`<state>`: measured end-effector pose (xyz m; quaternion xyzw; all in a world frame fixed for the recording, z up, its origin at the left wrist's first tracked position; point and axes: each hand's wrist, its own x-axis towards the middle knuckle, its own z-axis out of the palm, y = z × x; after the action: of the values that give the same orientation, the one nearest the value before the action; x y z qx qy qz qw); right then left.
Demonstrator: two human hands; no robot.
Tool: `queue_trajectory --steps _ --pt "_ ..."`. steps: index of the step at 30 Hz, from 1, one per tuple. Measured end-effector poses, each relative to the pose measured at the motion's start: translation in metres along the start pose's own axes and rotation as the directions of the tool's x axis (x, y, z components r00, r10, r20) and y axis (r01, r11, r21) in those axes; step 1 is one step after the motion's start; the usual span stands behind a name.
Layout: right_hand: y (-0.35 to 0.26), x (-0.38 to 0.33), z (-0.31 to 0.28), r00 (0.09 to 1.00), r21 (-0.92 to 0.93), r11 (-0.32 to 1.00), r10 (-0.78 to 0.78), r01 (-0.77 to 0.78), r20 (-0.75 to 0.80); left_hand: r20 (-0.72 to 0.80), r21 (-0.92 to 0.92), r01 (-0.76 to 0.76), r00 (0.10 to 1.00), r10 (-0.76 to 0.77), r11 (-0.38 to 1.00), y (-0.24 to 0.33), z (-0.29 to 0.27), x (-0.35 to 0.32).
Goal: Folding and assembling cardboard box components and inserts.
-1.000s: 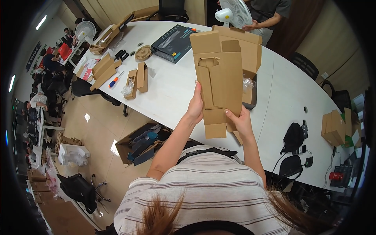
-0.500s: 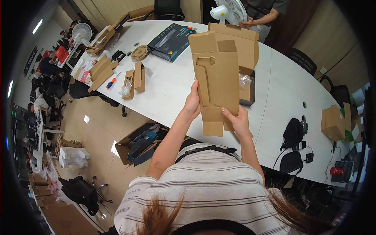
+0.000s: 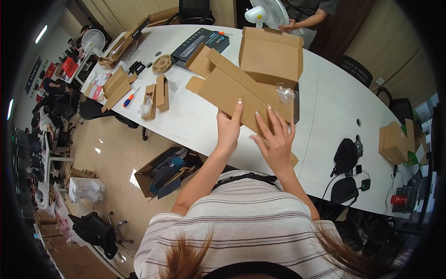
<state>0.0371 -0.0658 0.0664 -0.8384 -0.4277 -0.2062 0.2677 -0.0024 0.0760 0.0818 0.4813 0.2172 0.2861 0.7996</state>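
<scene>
A folded brown cardboard insert (image 3: 234, 90) is held over the white table, tilted with its far end toward the left and a plain face upward. My left hand (image 3: 228, 132) grips its near edge, thumb on top and the other fingers hidden beneath. Spread over its right end are the fingers of my right hand (image 3: 277, 146), resting on the surface with the thumb apart. Just beyond the insert stands an open cardboard box (image 3: 270, 55) with its lid raised. A clear plastic bag (image 3: 285, 93) shows in that box, partly covered by the insert.
At the far left lie a dark printed box (image 3: 197, 46), a brown ring-shaped part (image 3: 162, 64), a screwdriver (image 3: 131, 97) and small opened cartons (image 3: 161, 93). Black pouches (image 3: 345, 158) lie on the right. A carton of scraps (image 3: 169, 172) stands on the floor. Across the table, a person holds a fan (image 3: 269, 16).
The insert has turned from upright to slanting left, and its cut-out face no longer shows. My right hand has gone from pinching its lower edge to lying with fingers spread on it.
</scene>
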Motion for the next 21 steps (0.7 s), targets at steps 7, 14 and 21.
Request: queue_trajectory --steps 7,14,21 --pt "0.052 0.029 -0.020 0.974 0.612 0.763 0.221 -0.208 0.055 0.313 0.105 -0.063 0.949 0.028 0.992 -0.005 -0.025 0.004" --pt "0.069 0.022 -0.013 0.735 0.713 0.384 -0.116 -0.587 0.668 0.549 0.268 -0.135 0.835 -0.037 0.954 0.012 -0.012 -0.004" --pt "0.038 -0.028 0.015 0.875 0.677 0.558 0.357 -0.480 0.326 0.314 0.290 -0.387 0.902 0.295 0.875 -0.035 -0.005 -0.030"
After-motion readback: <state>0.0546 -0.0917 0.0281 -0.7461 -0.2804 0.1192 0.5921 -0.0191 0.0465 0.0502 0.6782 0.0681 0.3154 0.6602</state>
